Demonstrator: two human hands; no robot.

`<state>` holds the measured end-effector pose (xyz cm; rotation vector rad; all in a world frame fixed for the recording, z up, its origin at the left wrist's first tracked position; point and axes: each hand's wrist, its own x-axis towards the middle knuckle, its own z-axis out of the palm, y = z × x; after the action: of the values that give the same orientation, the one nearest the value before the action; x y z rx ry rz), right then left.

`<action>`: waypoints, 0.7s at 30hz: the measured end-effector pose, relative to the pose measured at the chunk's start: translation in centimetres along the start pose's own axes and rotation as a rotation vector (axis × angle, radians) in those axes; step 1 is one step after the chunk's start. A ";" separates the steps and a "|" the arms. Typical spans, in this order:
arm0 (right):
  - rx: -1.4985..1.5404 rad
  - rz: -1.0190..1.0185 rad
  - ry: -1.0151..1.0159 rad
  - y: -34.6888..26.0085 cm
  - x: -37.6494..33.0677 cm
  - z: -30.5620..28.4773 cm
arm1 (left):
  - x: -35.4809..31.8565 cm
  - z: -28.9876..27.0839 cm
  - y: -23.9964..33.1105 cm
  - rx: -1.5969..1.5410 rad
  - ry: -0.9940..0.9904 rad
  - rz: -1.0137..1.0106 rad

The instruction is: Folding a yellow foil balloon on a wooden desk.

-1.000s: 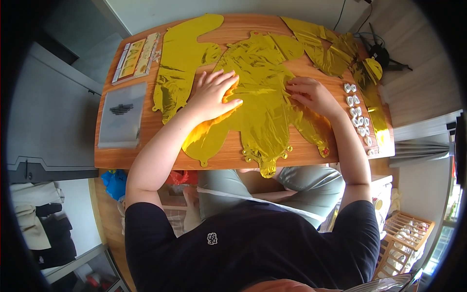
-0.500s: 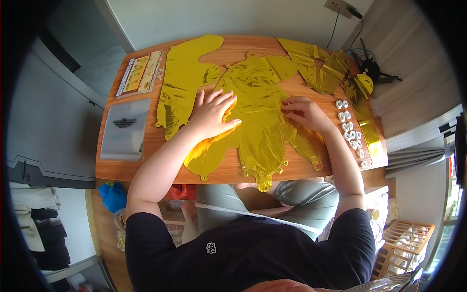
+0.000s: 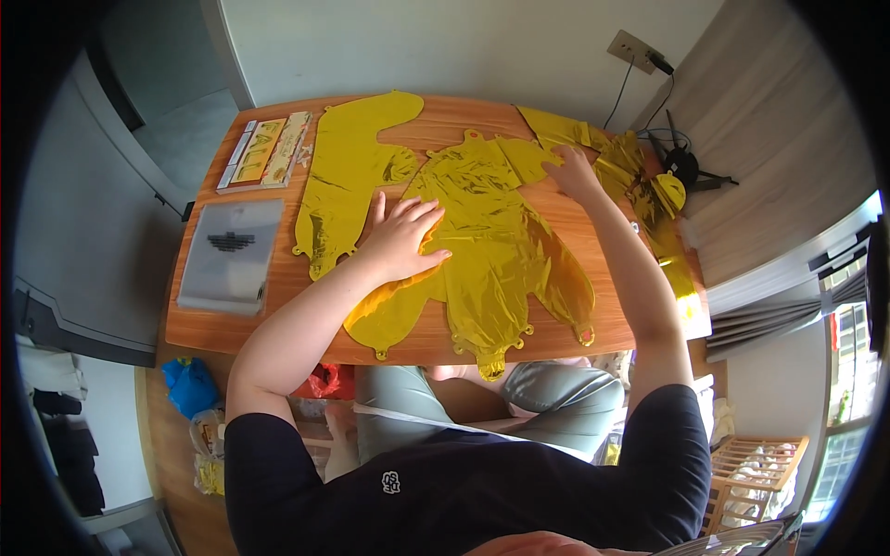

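Observation:
A flat, uninflated gold foil balloon [image 3: 482,269] with several lobes and small edge tabs lies in front of me. Its bottom tip hangs slightly past the table's near edge. My left hand [image 3: 404,243] rests open on its left side, fingers spread, beside a folded strip showing orange. At the upper right lobe, my right hand [image 3: 577,176] has its fingers drawn together on the lobe's tip, seemingly pinching the foil. Left of this balloon lies another flat gold foil balloon [image 3: 343,176] with a curved outline.
More crumpled gold foil [image 3: 616,167] lies at the far right, near a black router [image 3: 681,167]. A printed packet [image 3: 263,151] and a clear plastic sleeve [image 3: 232,255] lie on the table's left. My right forearm covers part of the right side.
My right hand has moved away from the balloon's right edge, up to its upper right lobe. The lower right lobe has spread flatter. My left hand stays on the foil; the view has shifted slightly.

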<state>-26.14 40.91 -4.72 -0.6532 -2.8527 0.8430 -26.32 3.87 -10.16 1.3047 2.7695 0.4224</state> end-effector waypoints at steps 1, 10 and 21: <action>-0.006 -0.003 0.006 0.2 1.9 0.2 | 0.1 -0.1 0.1 -0.008 0.008 0.011; -0.026 0.149 -0.032 0.2 6.3 3.2 | 0.1 -0.2 0.2 -0.027 0.016 0.004; 0.683 0.173 0.161 -1.6 5.9 3.7 | 0.8 0.0 0.3 -0.031 0.007 0.011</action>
<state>-32.85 40.43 -7.18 -0.8114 -2.1655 1.5899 -26.58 4.70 -10.04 1.3142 2.7517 0.4690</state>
